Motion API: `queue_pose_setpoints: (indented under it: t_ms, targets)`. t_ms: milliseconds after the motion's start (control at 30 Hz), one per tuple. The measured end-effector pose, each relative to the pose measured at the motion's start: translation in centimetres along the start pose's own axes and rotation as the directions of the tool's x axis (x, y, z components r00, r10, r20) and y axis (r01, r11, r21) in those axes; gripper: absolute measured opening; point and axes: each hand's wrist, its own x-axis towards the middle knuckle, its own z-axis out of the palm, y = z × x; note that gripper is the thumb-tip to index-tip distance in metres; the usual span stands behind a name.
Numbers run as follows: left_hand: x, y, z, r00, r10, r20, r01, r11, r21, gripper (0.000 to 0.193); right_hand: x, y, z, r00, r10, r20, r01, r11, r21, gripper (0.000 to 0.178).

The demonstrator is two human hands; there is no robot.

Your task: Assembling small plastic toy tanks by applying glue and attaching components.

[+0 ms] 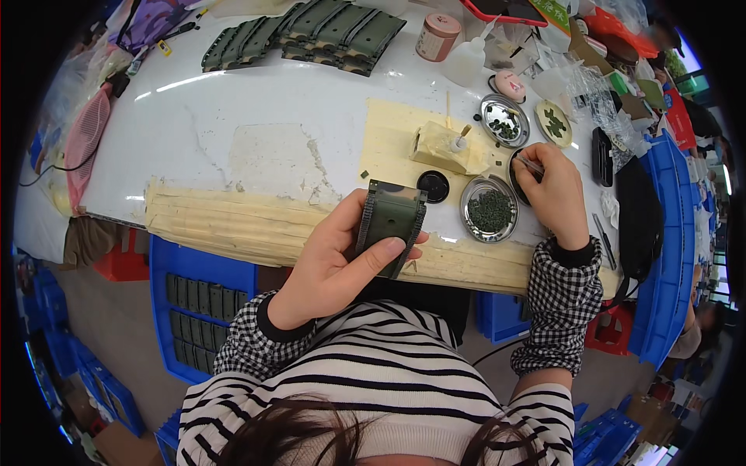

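Note:
My left hand [330, 272] is wrapped round a dark green camouflage plastic casing [388, 221] with ribbed side edges, held upright above the table's front edge. To its right, my right hand [556, 186] pinches a thin, metallic-looking tool [530, 163] over a dark round dish [513, 172]. The hand covers part of that dish, and the tool's tip is too small to make out. Just left of it stands a steel dish [465, 220] with a heap of tiny dark green pieces [492, 211]. A round black lid or cap [433, 186] lies beside the casing.
A tape-covered block [448, 147] stands on yellowish paper. Behind are another steel dish [483, 109], a cream dish [542, 130] with green pieces, a white squeeze bottle [465, 60] and stacked camouflage casings [330, 31]. A blue crate [159, 303] with similar casings sits below left.

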Motion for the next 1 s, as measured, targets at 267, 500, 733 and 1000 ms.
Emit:
queue_pose_setpoints:
  t_ms: [267,500,733,1000]
  targets:
    - [0.3,0.2,0.4,0.977,0.160,-0.138,-0.169,0.984,-0.060,0.057,-1.1,-0.6,-2.8,0.974,0.051,-0.222,0.001,0.974,0.228,0.009]
    - [0.7,-1.0,0.1,0.994,0.110,0.008,-0.110,0.990,0.093,0.017,-4.6,-8.6,-3.0,0.970,-0.053,-0.237,0.126,0.944,0.306,0.018]
    - [1.6,-1.3,1.0,0.993,0.116,-0.006,-0.113,0.978,0.173,0.015,-4.9,-11.9,-0.3,0.958,-0.220,-0.187,0.287,0.781,0.554,0.021]
    - [2.1,-2.5,0.3,0.962,0.272,0.001,-0.265,0.936,0.232,0.016,-5.5,-11.8,0.7,0.994,-0.086,-0.070,0.111,0.717,0.688,0.027]
